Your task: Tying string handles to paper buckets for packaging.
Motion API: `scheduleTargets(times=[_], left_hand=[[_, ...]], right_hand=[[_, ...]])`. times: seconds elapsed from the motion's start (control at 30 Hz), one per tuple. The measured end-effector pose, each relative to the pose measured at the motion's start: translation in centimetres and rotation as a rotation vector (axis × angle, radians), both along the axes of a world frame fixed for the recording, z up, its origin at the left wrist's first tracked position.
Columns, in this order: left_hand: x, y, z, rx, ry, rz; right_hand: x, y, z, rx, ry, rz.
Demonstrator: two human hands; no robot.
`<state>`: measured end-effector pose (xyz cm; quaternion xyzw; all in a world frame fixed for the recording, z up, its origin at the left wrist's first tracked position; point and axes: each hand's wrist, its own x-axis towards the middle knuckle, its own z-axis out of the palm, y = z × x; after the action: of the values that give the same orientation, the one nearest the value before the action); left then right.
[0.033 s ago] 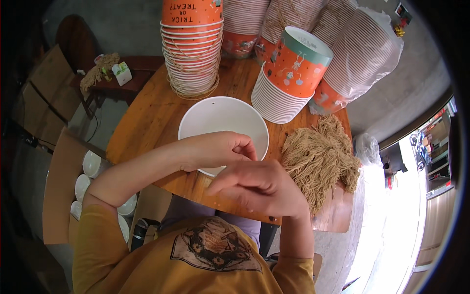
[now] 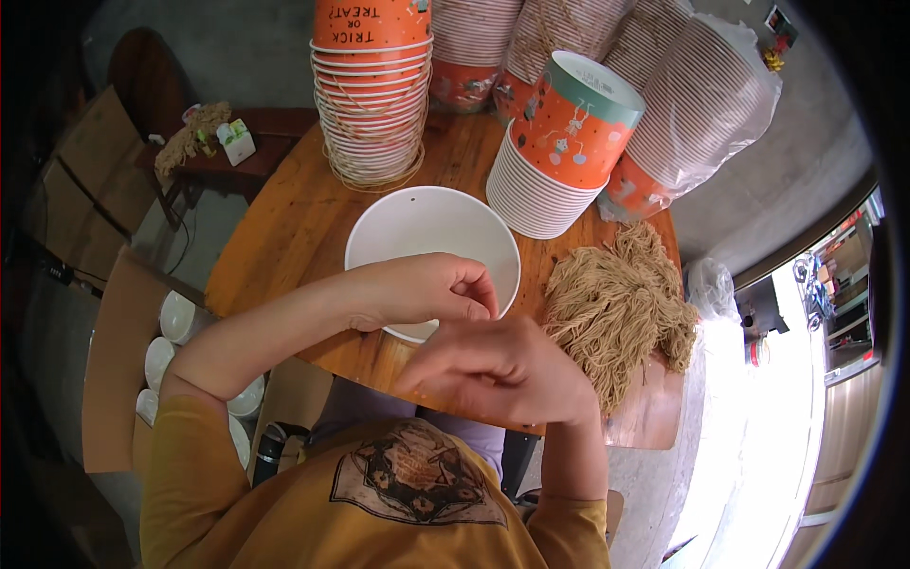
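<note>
A paper bucket stands mouth up at the table's near middle, its white inside showing. A small dark hole sits near its far rim. My left hand reaches across the bucket's near right side, fingers curled in and thumb against them. Just nearer to me, my right hand is bent at the wrist with its fingers drawn together, slightly blurred. Whatever either hand pinches is too small or hidden to make out. To the right lies a heap of tan cords.
A tall nested stack of orange buckets, looped with cords, stands at the back left. Another bucket stack stands back right, before plastic-wrapped stacks. An open carton with white buckets sits at my left. Cords lie on a bench.
My right hand has shifted very slightly, with its fingers a little more blurred. My left hand and the bucket have stayed in place.
</note>
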<state>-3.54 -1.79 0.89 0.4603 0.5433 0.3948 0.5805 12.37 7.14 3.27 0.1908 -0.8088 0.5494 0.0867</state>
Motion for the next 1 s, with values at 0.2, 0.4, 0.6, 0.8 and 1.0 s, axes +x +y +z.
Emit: scheduleTargets(times=[0.2, 0.4, 0.6, 0.8, 1.0], left_hand=[[0.0, 0.4, -0.5, -0.015, -0.095, -0.026], [-0.4, -0.3, 0.0, 0.073, -0.110, 0.025], [-0.3, -0.1, 0.3, 0.008, -0.063, -0.034], [-0.3, 0.0, -0.2, -0.009, -0.089, -0.014], [-0.1, 0.4, 0.1, -0.007, -0.072, -0.010]], right_hand=[[0.1, -1.7, -0.7, 0.176, 0.038, 0.082], [-0.3, 1.9, -0.1, -0.384, -0.226, -0.406], [0.3, 3.6, -2.3, -0.460, -0.201, -0.631], [2.4, 1.3, -5.6, -0.483, -0.101, -0.863], [3.4, -1.8, -6.9, 0.114, 0.046, -0.984]])
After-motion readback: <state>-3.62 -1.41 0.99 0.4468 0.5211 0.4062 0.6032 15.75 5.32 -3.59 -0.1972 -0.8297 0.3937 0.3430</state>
